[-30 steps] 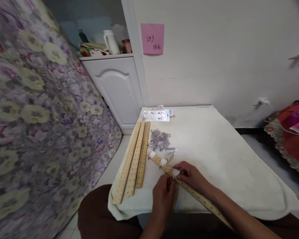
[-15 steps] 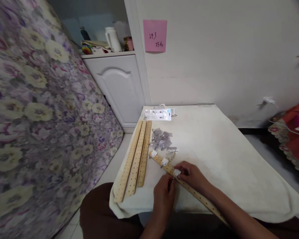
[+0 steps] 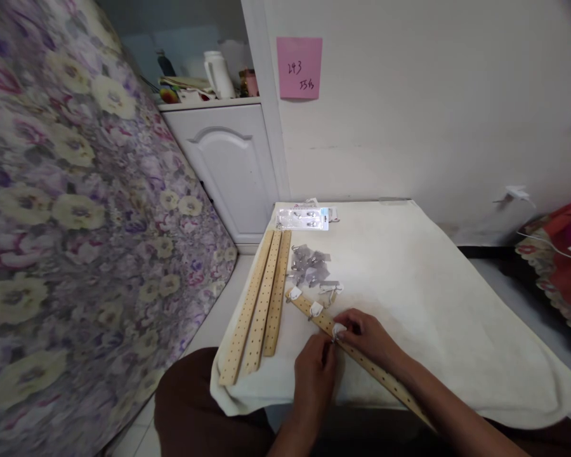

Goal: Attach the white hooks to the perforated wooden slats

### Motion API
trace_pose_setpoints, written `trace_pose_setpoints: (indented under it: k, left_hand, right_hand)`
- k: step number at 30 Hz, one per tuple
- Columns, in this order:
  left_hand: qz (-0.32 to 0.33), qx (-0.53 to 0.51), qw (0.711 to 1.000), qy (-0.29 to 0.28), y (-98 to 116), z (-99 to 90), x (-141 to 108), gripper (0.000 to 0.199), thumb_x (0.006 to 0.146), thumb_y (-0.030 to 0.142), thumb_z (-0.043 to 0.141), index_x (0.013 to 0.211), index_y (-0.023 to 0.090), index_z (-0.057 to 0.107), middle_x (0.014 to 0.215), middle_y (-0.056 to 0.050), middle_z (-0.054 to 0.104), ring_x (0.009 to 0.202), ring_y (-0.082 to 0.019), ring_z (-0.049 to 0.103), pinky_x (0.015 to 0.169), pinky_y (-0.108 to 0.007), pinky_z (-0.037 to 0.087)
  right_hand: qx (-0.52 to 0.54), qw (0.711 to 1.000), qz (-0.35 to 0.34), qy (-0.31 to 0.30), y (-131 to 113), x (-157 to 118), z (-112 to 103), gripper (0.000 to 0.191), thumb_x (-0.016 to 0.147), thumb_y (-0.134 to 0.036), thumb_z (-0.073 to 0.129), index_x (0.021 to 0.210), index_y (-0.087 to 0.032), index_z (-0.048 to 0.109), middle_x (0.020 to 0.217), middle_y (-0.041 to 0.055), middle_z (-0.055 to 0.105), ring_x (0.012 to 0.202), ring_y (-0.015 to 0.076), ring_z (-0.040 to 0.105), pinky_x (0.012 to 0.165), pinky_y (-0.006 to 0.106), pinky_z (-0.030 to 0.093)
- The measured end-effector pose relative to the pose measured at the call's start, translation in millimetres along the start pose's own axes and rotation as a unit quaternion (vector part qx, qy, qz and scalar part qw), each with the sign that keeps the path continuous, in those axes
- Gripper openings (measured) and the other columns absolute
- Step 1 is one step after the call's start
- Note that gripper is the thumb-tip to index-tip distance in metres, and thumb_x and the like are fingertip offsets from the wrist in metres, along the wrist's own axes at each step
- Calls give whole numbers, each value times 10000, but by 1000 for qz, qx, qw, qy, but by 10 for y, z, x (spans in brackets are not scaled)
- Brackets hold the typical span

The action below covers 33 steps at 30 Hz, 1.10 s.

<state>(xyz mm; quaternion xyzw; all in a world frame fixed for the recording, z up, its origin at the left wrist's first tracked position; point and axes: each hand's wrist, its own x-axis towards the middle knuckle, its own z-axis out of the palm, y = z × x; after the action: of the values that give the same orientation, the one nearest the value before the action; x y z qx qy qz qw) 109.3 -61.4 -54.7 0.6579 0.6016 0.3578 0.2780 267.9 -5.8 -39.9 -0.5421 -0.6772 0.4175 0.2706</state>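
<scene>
Floral curtain [image 3: 76,209]: it is hanging down the far left, beside our table.
Trouser leg [image 3: 200,406]: brown cloth is showing below the near left corner of the table.
Shelf [image 3: 209,106]: a dark bottle [image 3: 165,63] and a white jug [image 3: 220,76] are standing on it, above a white cabinet door [image 3: 233,174].
Three wooden strips [image 3: 265,301]: they are lying side by side on our left, pointing away from us; rows of holes are running along each.
Plastic packet [image 3: 297,219]: it is lying near the table's far edge, beyond the strips, with small metal pieces showing inside.
Pink note [image 3: 299,68]: it is sticking to the wall, bearing handwriting.
Grey bags [image 3: 310,265]: they are lying in a loose heap, just right of the three strips.
Fourth strip [image 3: 371,367]: it is lying diagonally under our hands, its near end extending past the table edge; a first tag [image 3: 295,293] and a second tag [image 3: 316,309] are sitting along its far part.
Left hand [image 3: 315,358]: we are keeping its fingers bent at the strip's near side, beside the third tag; its fingertips are hidden, so we cannot tell what it is gripping.
Third tag [image 3: 337,330]: it is sitting at the strip, between our hands.
Right hand [image 3: 368,336]: its thumb and forefinger are pinching the third tag.
Tablecloth [image 3: 409,273]: it is covering our table.
White plug [image 3: 517,192]: it is projecting from the wall.
Red cloth [image 3: 561,266]: it is hanging at far right.
</scene>
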Motion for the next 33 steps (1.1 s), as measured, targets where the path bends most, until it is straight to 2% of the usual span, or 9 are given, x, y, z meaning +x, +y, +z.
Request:
trace_pose_setpoints:
  k: [24,33]
  left_hand:
    - [15,-16,1000,-8,-18,7,7,186,894,219,445,931,219,627,870,-17,645,825,-164,598,744,-268,448]
    - [14,-11,1000,-12,5,-11,7,187,890,219,445,923,215,629,871,-23,647,827,-171,603,744,-275,453]
  right_hand:
    - [6,1000,-1,19,36,27,47,208,744,-233,575,926,-176,656,702,-1,619,664,156,553,631,258,412]
    - [0,1000,19,18,-20,42,45,144,736,-255,584,850,-192,646,725,5,657,675,161,581,628,257,421]
